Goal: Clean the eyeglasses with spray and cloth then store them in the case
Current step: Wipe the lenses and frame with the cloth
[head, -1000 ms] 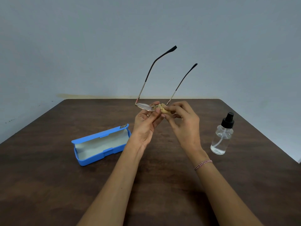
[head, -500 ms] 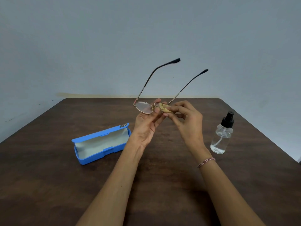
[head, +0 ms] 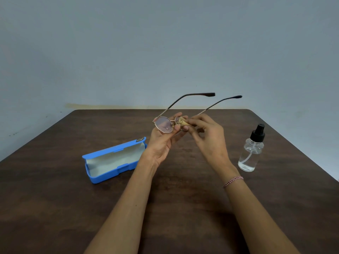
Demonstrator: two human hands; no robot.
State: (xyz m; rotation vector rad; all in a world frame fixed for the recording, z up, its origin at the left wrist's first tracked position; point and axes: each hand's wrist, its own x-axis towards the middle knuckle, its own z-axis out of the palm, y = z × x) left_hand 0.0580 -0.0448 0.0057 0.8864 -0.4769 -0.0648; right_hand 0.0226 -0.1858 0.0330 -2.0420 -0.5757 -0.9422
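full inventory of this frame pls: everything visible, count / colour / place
eyeglasses: 1, gold-toned frame, dark temple tips, held above the table, temples unfolded
cloth: 1, tan, bunched against the lens nearer the spray bottle
glasses case: 1, blue, pale lining, open on the table, left side
spray bottle: 1, clear, black pump, upright on the table, right side
table: 1, dark brown
wall: 1, grey-blue, behind the table
bracelet: 1, red and white, right wrist
left hand: 1, holds the eyeglasses
right hand: 1, pinches the cloth

Palm-up, curled left grip (head: pixel 161 142); right grip (head: pixel 209 138) in a fingertip pinch.
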